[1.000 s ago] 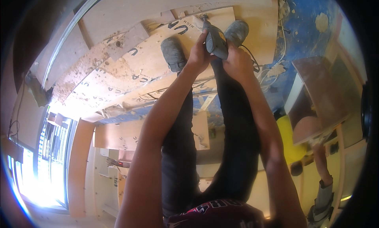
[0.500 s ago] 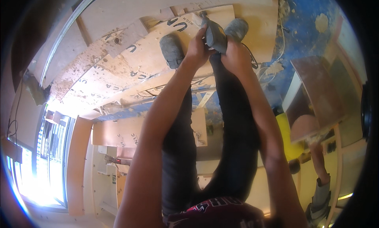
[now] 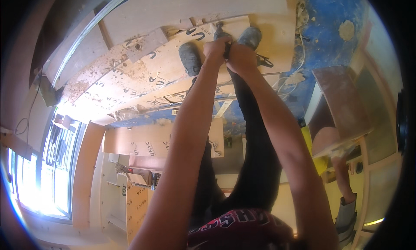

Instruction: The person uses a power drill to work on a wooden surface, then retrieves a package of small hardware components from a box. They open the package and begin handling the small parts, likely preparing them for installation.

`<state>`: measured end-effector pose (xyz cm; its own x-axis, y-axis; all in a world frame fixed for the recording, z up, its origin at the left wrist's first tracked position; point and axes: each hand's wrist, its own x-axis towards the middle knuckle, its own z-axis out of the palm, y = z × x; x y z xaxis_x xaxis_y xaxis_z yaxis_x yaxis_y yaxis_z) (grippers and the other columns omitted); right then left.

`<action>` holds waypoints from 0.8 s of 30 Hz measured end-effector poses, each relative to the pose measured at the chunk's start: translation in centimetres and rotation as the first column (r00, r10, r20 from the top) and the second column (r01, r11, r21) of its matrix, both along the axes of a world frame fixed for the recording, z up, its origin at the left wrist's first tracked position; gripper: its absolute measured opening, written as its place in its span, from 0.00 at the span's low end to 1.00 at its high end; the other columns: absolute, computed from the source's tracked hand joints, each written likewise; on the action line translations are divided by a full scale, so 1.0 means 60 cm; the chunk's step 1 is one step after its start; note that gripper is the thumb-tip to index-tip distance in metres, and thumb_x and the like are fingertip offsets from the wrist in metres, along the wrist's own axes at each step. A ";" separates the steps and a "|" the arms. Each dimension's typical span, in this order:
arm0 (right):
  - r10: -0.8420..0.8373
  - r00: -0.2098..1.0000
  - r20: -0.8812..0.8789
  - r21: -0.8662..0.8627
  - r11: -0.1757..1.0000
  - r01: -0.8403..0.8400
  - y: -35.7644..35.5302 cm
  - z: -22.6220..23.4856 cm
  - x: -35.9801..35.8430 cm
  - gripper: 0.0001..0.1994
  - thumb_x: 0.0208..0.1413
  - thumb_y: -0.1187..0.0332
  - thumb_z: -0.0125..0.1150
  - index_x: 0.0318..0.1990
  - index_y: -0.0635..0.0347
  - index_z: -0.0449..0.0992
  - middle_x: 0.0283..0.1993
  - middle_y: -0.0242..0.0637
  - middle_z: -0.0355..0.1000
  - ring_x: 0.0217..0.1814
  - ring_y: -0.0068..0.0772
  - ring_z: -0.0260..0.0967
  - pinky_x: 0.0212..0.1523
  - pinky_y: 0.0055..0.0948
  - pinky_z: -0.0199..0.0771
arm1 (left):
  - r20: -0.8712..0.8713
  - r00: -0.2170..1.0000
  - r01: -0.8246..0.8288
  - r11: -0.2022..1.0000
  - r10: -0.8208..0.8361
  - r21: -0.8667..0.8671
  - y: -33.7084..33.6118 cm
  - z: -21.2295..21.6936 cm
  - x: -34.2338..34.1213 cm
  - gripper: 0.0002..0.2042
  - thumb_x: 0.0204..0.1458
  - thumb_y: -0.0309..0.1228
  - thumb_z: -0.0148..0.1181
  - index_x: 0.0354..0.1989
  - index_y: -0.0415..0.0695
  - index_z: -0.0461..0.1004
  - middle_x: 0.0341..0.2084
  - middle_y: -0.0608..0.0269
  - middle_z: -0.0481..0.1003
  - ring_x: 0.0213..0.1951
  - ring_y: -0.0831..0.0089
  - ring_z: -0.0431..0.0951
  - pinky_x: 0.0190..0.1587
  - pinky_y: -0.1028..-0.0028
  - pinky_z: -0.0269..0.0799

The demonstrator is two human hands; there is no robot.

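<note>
A grey hand-held power tool (image 3: 221, 35), drill-like in shape, points away from me above a printed wooden board (image 3: 171, 61). My left hand (image 3: 216, 50) is closed round its near left side. My right hand (image 3: 242, 58) grips it from the right, close against the left hand. Between them the hands hide most of the tool's body. Beside my right hand a black strap or loop (image 3: 265, 61) shows. My feet in dusty dark shoes stand either side, the left shoe (image 3: 190, 58) and the right shoe (image 3: 250, 37), on the board.
A blue dusty floor (image 3: 331, 20) with a pale cable (image 3: 300, 55) lies at right. A brown box-like cabinet (image 3: 342, 98) stands there, with another person's arm (image 3: 342, 178) below it. Wooden panels (image 3: 121, 141) and a bright window (image 3: 47, 172) are at left.
The tool has moved slightly nearer and left, and its body has turned out of sight behind my hands. Both hands have drawn closer together. The whole view has shifted a little.
</note>
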<state>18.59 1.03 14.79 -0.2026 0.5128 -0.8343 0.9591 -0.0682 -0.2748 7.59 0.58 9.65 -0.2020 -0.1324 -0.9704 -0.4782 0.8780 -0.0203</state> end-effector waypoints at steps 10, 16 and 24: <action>0.048 0.999 -0.013 -0.036 0.998 -0.049 0.038 0.007 -0.006 0.10 0.49 0.70 0.65 0.39 0.61 0.78 0.38 0.47 0.81 0.44 0.47 0.81 0.45 0.43 0.81 | 0.007 0.982 -0.191 0.980 0.191 0.053 0.013 0.008 0.000 0.19 0.42 0.24 0.76 0.39 0.26 0.74 0.33 0.54 0.76 0.29 0.63 0.81 0.28 0.64 0.79; 0.112 0.994 0.008 -0.092 0.990 -0.110 0.051 0.009 -0.002 0.15 0.47 0.65 0.65 0.40 0.64 0.76 0.37 0.49 0.80 0.43 0.51 0.81 0.45 0.43 0.81 | -0.024 0.981 -0.194 0.981 0.194 -0.001 0.023 0.020 0.008 0.20 0.43 0.26 0.75 0.41 0.29 0.75 0.34 0.54 0.77 0.29 0.63 0.81 0.28 0.63 0.79; 0.096 0.995 -0.035 -0.061 0.993 -0.098 0.048 0.008 -0.006 0.15 0.47 0.66 0.64 0.41 0.63 0.75 0.37 0.49 0.80 0.43 0.51 0.80 0.45 0.45 0.80 | -0.023 0.961 -0.274 0.962 0.274 0.010 0.018 0.027 0.004 0.16 0.43 0.23 0.74 0.38 0.27 0.75 0.32 0.53 0.76 0.27 0.64 0.80 0.27 0.64 0.78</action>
<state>18.25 3.94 15.29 -0.2755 0.4362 -0.8566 0.9529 0.0066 -0.3031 7.85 1.63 11.28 -0.1821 -0.1790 -0.9669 -0.7006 0.7136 -0.0001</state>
